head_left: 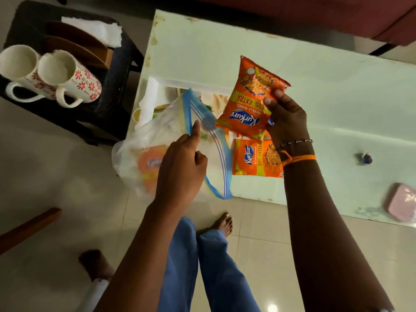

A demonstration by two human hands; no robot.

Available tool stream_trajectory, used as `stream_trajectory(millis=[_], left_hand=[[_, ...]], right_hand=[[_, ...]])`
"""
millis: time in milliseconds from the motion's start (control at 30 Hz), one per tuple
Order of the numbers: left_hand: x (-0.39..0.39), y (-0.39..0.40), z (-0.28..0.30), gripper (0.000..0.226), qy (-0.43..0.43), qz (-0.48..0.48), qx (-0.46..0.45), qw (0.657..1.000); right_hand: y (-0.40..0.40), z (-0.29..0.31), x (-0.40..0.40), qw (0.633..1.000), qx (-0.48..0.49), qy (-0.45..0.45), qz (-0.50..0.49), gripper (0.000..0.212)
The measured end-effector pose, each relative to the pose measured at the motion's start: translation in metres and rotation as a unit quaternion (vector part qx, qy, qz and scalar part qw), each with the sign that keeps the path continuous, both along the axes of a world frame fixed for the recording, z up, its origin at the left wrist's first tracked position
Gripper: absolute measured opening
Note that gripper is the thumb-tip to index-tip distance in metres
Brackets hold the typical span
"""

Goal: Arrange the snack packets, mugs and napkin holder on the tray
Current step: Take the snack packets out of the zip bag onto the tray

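My right hand [287,119] holds an orange snack packet [247,102] up above the pale glass table [326,97]. My left hand [182,167] pinches the blue rim of a clear zip bag [153,145] at the table's near left corner; another orange packet [148,167] shows blurred inside it. A second orange packet [252,158] lies flat on the table under my right wrist. Two white mugs with red flowers [20,70] [69,75] stand on a black stool [112,86] at the left, beside a brown napkin holder [78,46] with white napkins [99,30].
A pink object [403,201] lies at the table's near right edge, and a small blue thing [365,158] sits further in. Red-brown upholstery [315,14] runs behind the table. My legs and a bare foot [222,224] are below, on the tiled floor.
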State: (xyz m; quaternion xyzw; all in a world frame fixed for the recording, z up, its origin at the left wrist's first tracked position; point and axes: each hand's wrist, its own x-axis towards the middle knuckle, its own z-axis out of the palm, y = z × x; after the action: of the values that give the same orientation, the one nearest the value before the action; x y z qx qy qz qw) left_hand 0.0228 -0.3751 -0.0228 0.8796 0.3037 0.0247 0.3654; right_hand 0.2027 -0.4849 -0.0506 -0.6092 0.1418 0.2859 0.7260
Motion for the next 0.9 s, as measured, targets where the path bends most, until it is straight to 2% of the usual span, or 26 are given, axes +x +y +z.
stream_trajectory(millis=[200, 467, 600, 733, 800, 900], left_hand=[[0.002, -0.006, -0.004, 0.064, -0.006, -0.002, -0.016, 1.0], [-0.004, 0.002, 0.0, 0.068, -0.01, 0.019, -0.015, 1.0], [-0.007, 0.009, 0.005, 0.07, -0.016, 0.043, -0.021, 0.999], [-0.007, 0.015, 0.008, 0.071, -0.025, 0.05, -0.024, 0.998], [-0.006, 0.017, 0.007, 0.07, -0.028, 0.051, -0.018, 0.998], [-0.007, 0.018, 0.006, 0.061, -0.048, 0.056, -0.013, 0.997]], right_hand=[[0.045, -0.044, 0.02, 0.998, -0.056, 0.008, 0.041, 0.045], [0.084, -0.079, 0.038, 0.985, -0.162, -0.032, 0.055, 0.053], [0.09, -0.091, 0.048, 0.978, -0.183, -0.058, 0.086, 0.048], [0.095, -0.095, 0.043, 0.975, -0.185, -0.054, 0.111, 0.03], [0.091, -0.09, 0.035, 0.956, -0.245, -0.101, 0.128, 0.027], [0.075, -0.064, 0.017, 0.904, -0.327, -0.246, 0.123, 0.029]])
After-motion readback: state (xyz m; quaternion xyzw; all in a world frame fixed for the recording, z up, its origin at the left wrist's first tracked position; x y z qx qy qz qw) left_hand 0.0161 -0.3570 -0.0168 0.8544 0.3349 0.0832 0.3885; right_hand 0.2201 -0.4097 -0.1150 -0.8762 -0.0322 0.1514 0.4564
